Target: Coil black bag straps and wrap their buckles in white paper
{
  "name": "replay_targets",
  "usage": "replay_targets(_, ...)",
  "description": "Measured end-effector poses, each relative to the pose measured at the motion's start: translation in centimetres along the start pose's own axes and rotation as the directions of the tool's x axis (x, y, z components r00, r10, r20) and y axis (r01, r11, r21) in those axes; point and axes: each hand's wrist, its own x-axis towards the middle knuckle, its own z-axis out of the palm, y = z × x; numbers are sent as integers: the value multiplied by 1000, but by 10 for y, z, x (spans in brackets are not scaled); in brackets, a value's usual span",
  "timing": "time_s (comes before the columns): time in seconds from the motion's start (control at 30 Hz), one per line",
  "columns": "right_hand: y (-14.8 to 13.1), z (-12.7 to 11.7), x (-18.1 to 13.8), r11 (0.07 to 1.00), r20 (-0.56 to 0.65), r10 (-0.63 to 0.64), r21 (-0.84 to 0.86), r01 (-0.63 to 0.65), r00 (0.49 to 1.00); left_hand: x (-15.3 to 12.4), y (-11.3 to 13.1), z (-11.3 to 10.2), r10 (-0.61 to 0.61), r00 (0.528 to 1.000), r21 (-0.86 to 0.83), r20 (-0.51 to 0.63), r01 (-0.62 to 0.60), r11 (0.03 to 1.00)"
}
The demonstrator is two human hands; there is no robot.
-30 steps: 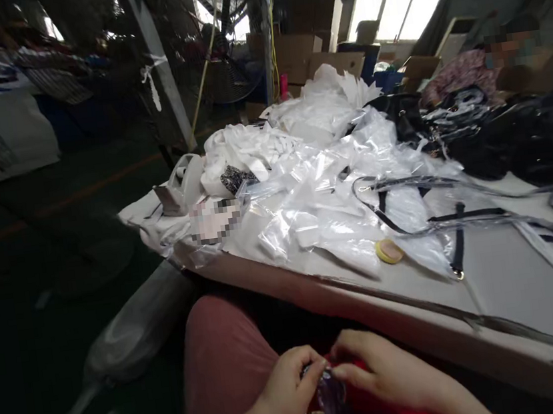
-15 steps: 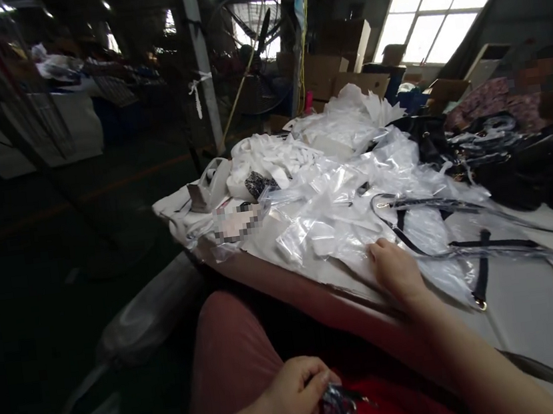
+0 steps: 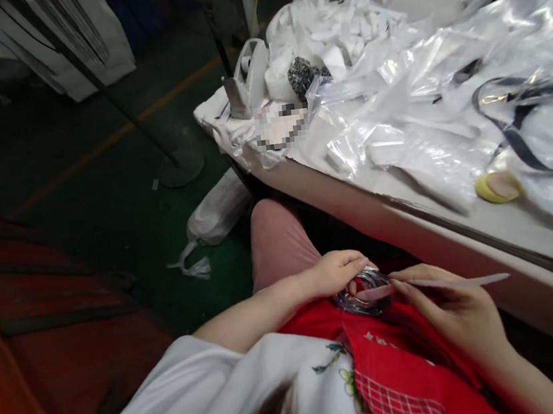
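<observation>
Plastic bags (image 3: 401, 151) crowd the surface (image 3: 520, 221); my left grip (image 3: 335, 272) clasps a glossy dark bundle (image 3: 367, 288), and my right grip (image 3: 459, 319) pinches a pale strip (image 3: 460, 282).

Nothing legible anywhere. Pixelated patch (image 3: 281, 126) on the surface (image 3: 345, 195), unreadable. Small white marks on the red apron (image 3: 361, 321), too blurred to make out. No print discernible on the clear bags (image 3: 406, 77).

Left hand (image 3: 337, 272) covers most of the wrapped bundle (image 3: 370, 287); can't tell what's inside. Right hand (image 3: 459, 322) fingers (image 3: 403, 283) hide one end of the thin strip (image 3: 457, 282). Patch (image 3: 281, 126) near the surface (image 3: 520, 221) left corner is pixelated. Black straps (image 3: 514, 137) are cut by the right edge. Yellow roll (image 3: 498, 186) is smeared.
</observation>
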Motion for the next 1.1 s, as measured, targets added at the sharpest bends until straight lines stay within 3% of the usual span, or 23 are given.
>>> replay_targets(0.2, 4, 8, -16, 914, 11, -307, -275, 298, 952, 0, 7, 3, 83, 996, 105, -13, -81, 991)
replay_targets(0.4, 7, 7, -27, 823, 214, -382, -364, 436, 899, -1, 10, 3, 48, 999, 139, -3, -47, 989)
replay_targets(0.5, 6, 8, -25, 759, 273, -376, -457, 463, 885, -5, 13, 2, 17, 1000, 219, -26, -11, 976)
replay_targets(0.6, 2, 12, -20, 688, 325, -384, -523, 503, 864, -9, 19, 2, 66, 996, 322, -63, -42, 946)
replay_targets(0.73, 4, 27, -10, 660, 345, -366, -559, 503, 864, -13, 22, 4, 119, 989, 394, -89, -75, 916)
replay_targets(0.83, 10, 37, -4, 667, 295, -339, -595, 449, 893, -13, 18, 7, 65, 993, 305, -102, -31, 952)
replay_targets(0.97, 12, 37, -8, 768, 228, -289, -525, 367, 930, -13, 10, 7, 0, 989, 162, -147, 24, 987)
replay_targets(1.1, 12, 27, -23, 747, 172, -398, -510, 427, 901, -16, 13, 6, 25, 989, 170, -149, 1, 985)
